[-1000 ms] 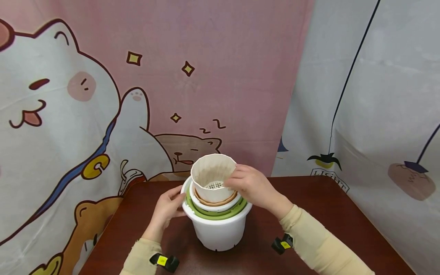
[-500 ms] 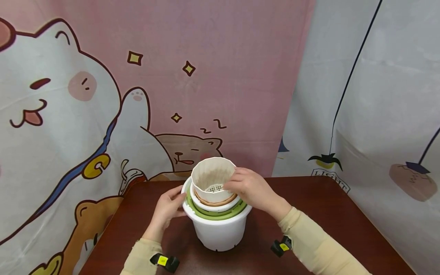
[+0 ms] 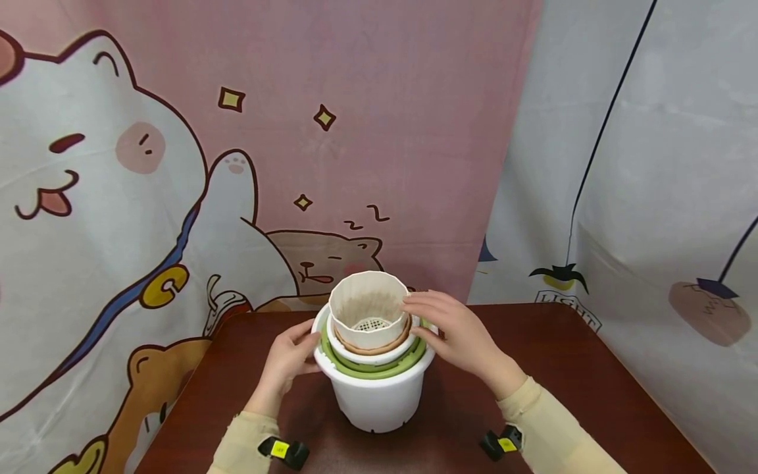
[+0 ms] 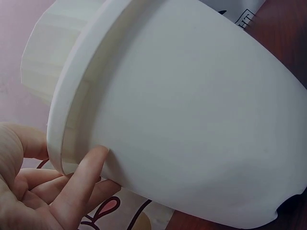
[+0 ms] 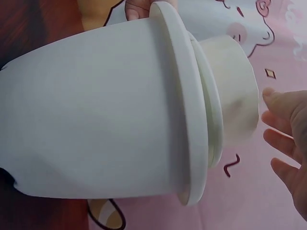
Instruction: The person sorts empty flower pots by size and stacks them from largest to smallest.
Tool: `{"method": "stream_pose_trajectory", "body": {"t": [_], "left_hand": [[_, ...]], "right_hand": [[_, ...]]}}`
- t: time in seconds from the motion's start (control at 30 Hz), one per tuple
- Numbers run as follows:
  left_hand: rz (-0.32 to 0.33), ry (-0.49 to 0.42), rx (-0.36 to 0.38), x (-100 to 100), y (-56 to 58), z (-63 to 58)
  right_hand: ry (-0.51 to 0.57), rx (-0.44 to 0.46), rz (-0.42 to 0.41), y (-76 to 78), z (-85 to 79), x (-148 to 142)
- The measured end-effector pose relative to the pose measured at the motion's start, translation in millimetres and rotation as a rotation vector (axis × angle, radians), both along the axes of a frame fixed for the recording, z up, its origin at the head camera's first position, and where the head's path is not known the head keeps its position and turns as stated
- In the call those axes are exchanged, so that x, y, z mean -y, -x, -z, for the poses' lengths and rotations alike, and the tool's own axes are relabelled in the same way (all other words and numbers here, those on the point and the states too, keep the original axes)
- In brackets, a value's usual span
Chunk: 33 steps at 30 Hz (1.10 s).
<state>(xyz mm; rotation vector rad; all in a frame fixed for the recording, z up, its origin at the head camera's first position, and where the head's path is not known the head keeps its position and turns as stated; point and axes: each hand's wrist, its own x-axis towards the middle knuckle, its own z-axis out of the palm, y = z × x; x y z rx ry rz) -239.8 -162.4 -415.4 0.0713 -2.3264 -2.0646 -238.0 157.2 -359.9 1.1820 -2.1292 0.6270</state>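
Several plant pots stand nested in one stack on the table. The outermost is a large white pot [image 3: 379, 405]; inside it sit a green pot [image 3: 379, 375], a smaller white pot [image 3: 370, 360], a brown-orange pot [image 3: 373, 351] and, highest, a small cream pot [image 3: 364, 339] with a perforated bottom. My left hand [image 3: 287, 362] grips the large pot's rim on the left, fingers beneath the rim in the left wrist view. Beside the cream pot's right edge is my right hand [image 3: 453, 332], fingers spread and apart from the pot in the right wrist view.
The dark red-brown table [image 3: 551, 395] carries the stack near its middle. A pink cloth [image 3: 414, 131] with cartoon animals hangs behind it, and a pale cloth [image 3: 663, 164] with printed lamps hangs at the right.
The cream pot has sunk slightly into the stack. My right hand has let go of its rim and moved a little right. My left hand keeps its place on the large pot.
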Motion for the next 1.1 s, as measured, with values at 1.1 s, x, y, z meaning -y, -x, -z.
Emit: {"method": "stream_pose_trajectory", "body": {"t": [1.1], "left_hand": [[-0.041, 0.035, -0.085, 11, -7.8, 7.1]], "right_hand": [[0.216, 0.203, 0.417, -32.9, 80.0, -71]]}}
